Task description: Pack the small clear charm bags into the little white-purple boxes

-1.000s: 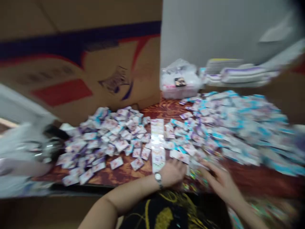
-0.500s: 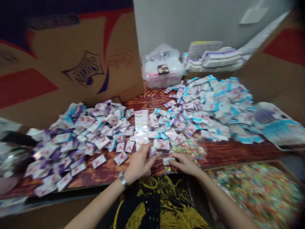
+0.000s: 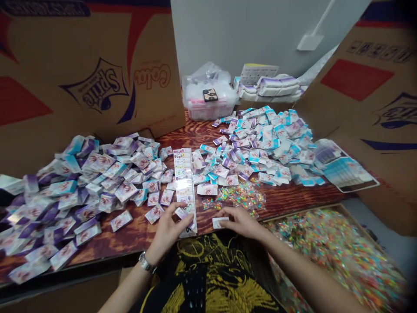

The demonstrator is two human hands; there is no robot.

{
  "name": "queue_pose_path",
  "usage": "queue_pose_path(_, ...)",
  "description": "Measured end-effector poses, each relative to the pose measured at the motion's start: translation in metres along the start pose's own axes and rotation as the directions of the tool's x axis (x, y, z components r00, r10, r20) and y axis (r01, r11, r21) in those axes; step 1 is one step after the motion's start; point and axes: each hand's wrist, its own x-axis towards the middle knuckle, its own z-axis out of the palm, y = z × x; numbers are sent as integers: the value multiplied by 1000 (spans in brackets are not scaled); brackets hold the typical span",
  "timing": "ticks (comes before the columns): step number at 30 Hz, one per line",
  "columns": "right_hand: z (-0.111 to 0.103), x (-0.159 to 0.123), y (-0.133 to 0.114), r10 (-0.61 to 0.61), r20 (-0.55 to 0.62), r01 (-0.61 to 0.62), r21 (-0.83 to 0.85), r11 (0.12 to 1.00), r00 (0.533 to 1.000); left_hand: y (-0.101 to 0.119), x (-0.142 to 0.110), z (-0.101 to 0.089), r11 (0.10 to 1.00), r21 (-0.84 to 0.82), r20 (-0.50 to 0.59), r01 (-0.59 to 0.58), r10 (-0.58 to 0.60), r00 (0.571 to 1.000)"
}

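Observation:
Near the table's front edge, my left hand (image 3: 171, 226) closes its thumb and fingers around a small white-and-purple box (image 3: 183, 213). This box is over the lower end of a long printed sheet (image 3: 184, 174) with rows of coloured pictures. To the right, my right hand (image 3: 241, 222) pinches a small white carton (image 3: 220, 223) at the table edge; its far end is hidden by my fingers. Just beyond that hand lie clear packets of coloured beads (image 3: 243, 194). A flat white carton (image 3: 207, 190) rests between the sheet and the packets.
Small boxes (image 3: 107, 174) are heaped on the left, more cartons (image 3: 260, 134) on the right. A plastic tub (image 3: 211, 106) stands at the back. Large cardboard boxes (image 3: 153, 104) flank the table. A carton of bead packets (image 3: 339, 252) sits low at right, below a bag of flat cartons (image 3: 348, 169).
My left hand has drawn back toward me from the printed sheet and now shows a small box between its fingers. My right hand still pinches the white carton. The camera view has shifted.

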Motion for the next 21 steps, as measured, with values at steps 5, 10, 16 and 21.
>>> queue_pose_path(5, 23, -3, -2, 105, -55, -118, -370, 922, 993, -11, -14, -4, 999, -35, 150, 32, -26, 988)
queue_pose_path(10, 21, 14, -2, 67, -35, -76, -436, 897, 997, -21, -32, -16, 992, 43, 424, -118, 89, 901)
queue_pose_path(16, 4, 27, -12, -16, -63, -11, -412, 911, 998, -12, -34, -39, 912, 173, 642, -372, 182, 745)
queue_pose_path(21, -9, 27, -34, -126, -190, 105, -120, 987, 974, -16, -28, -44, 885, 259, 504, -388, 218, 835)
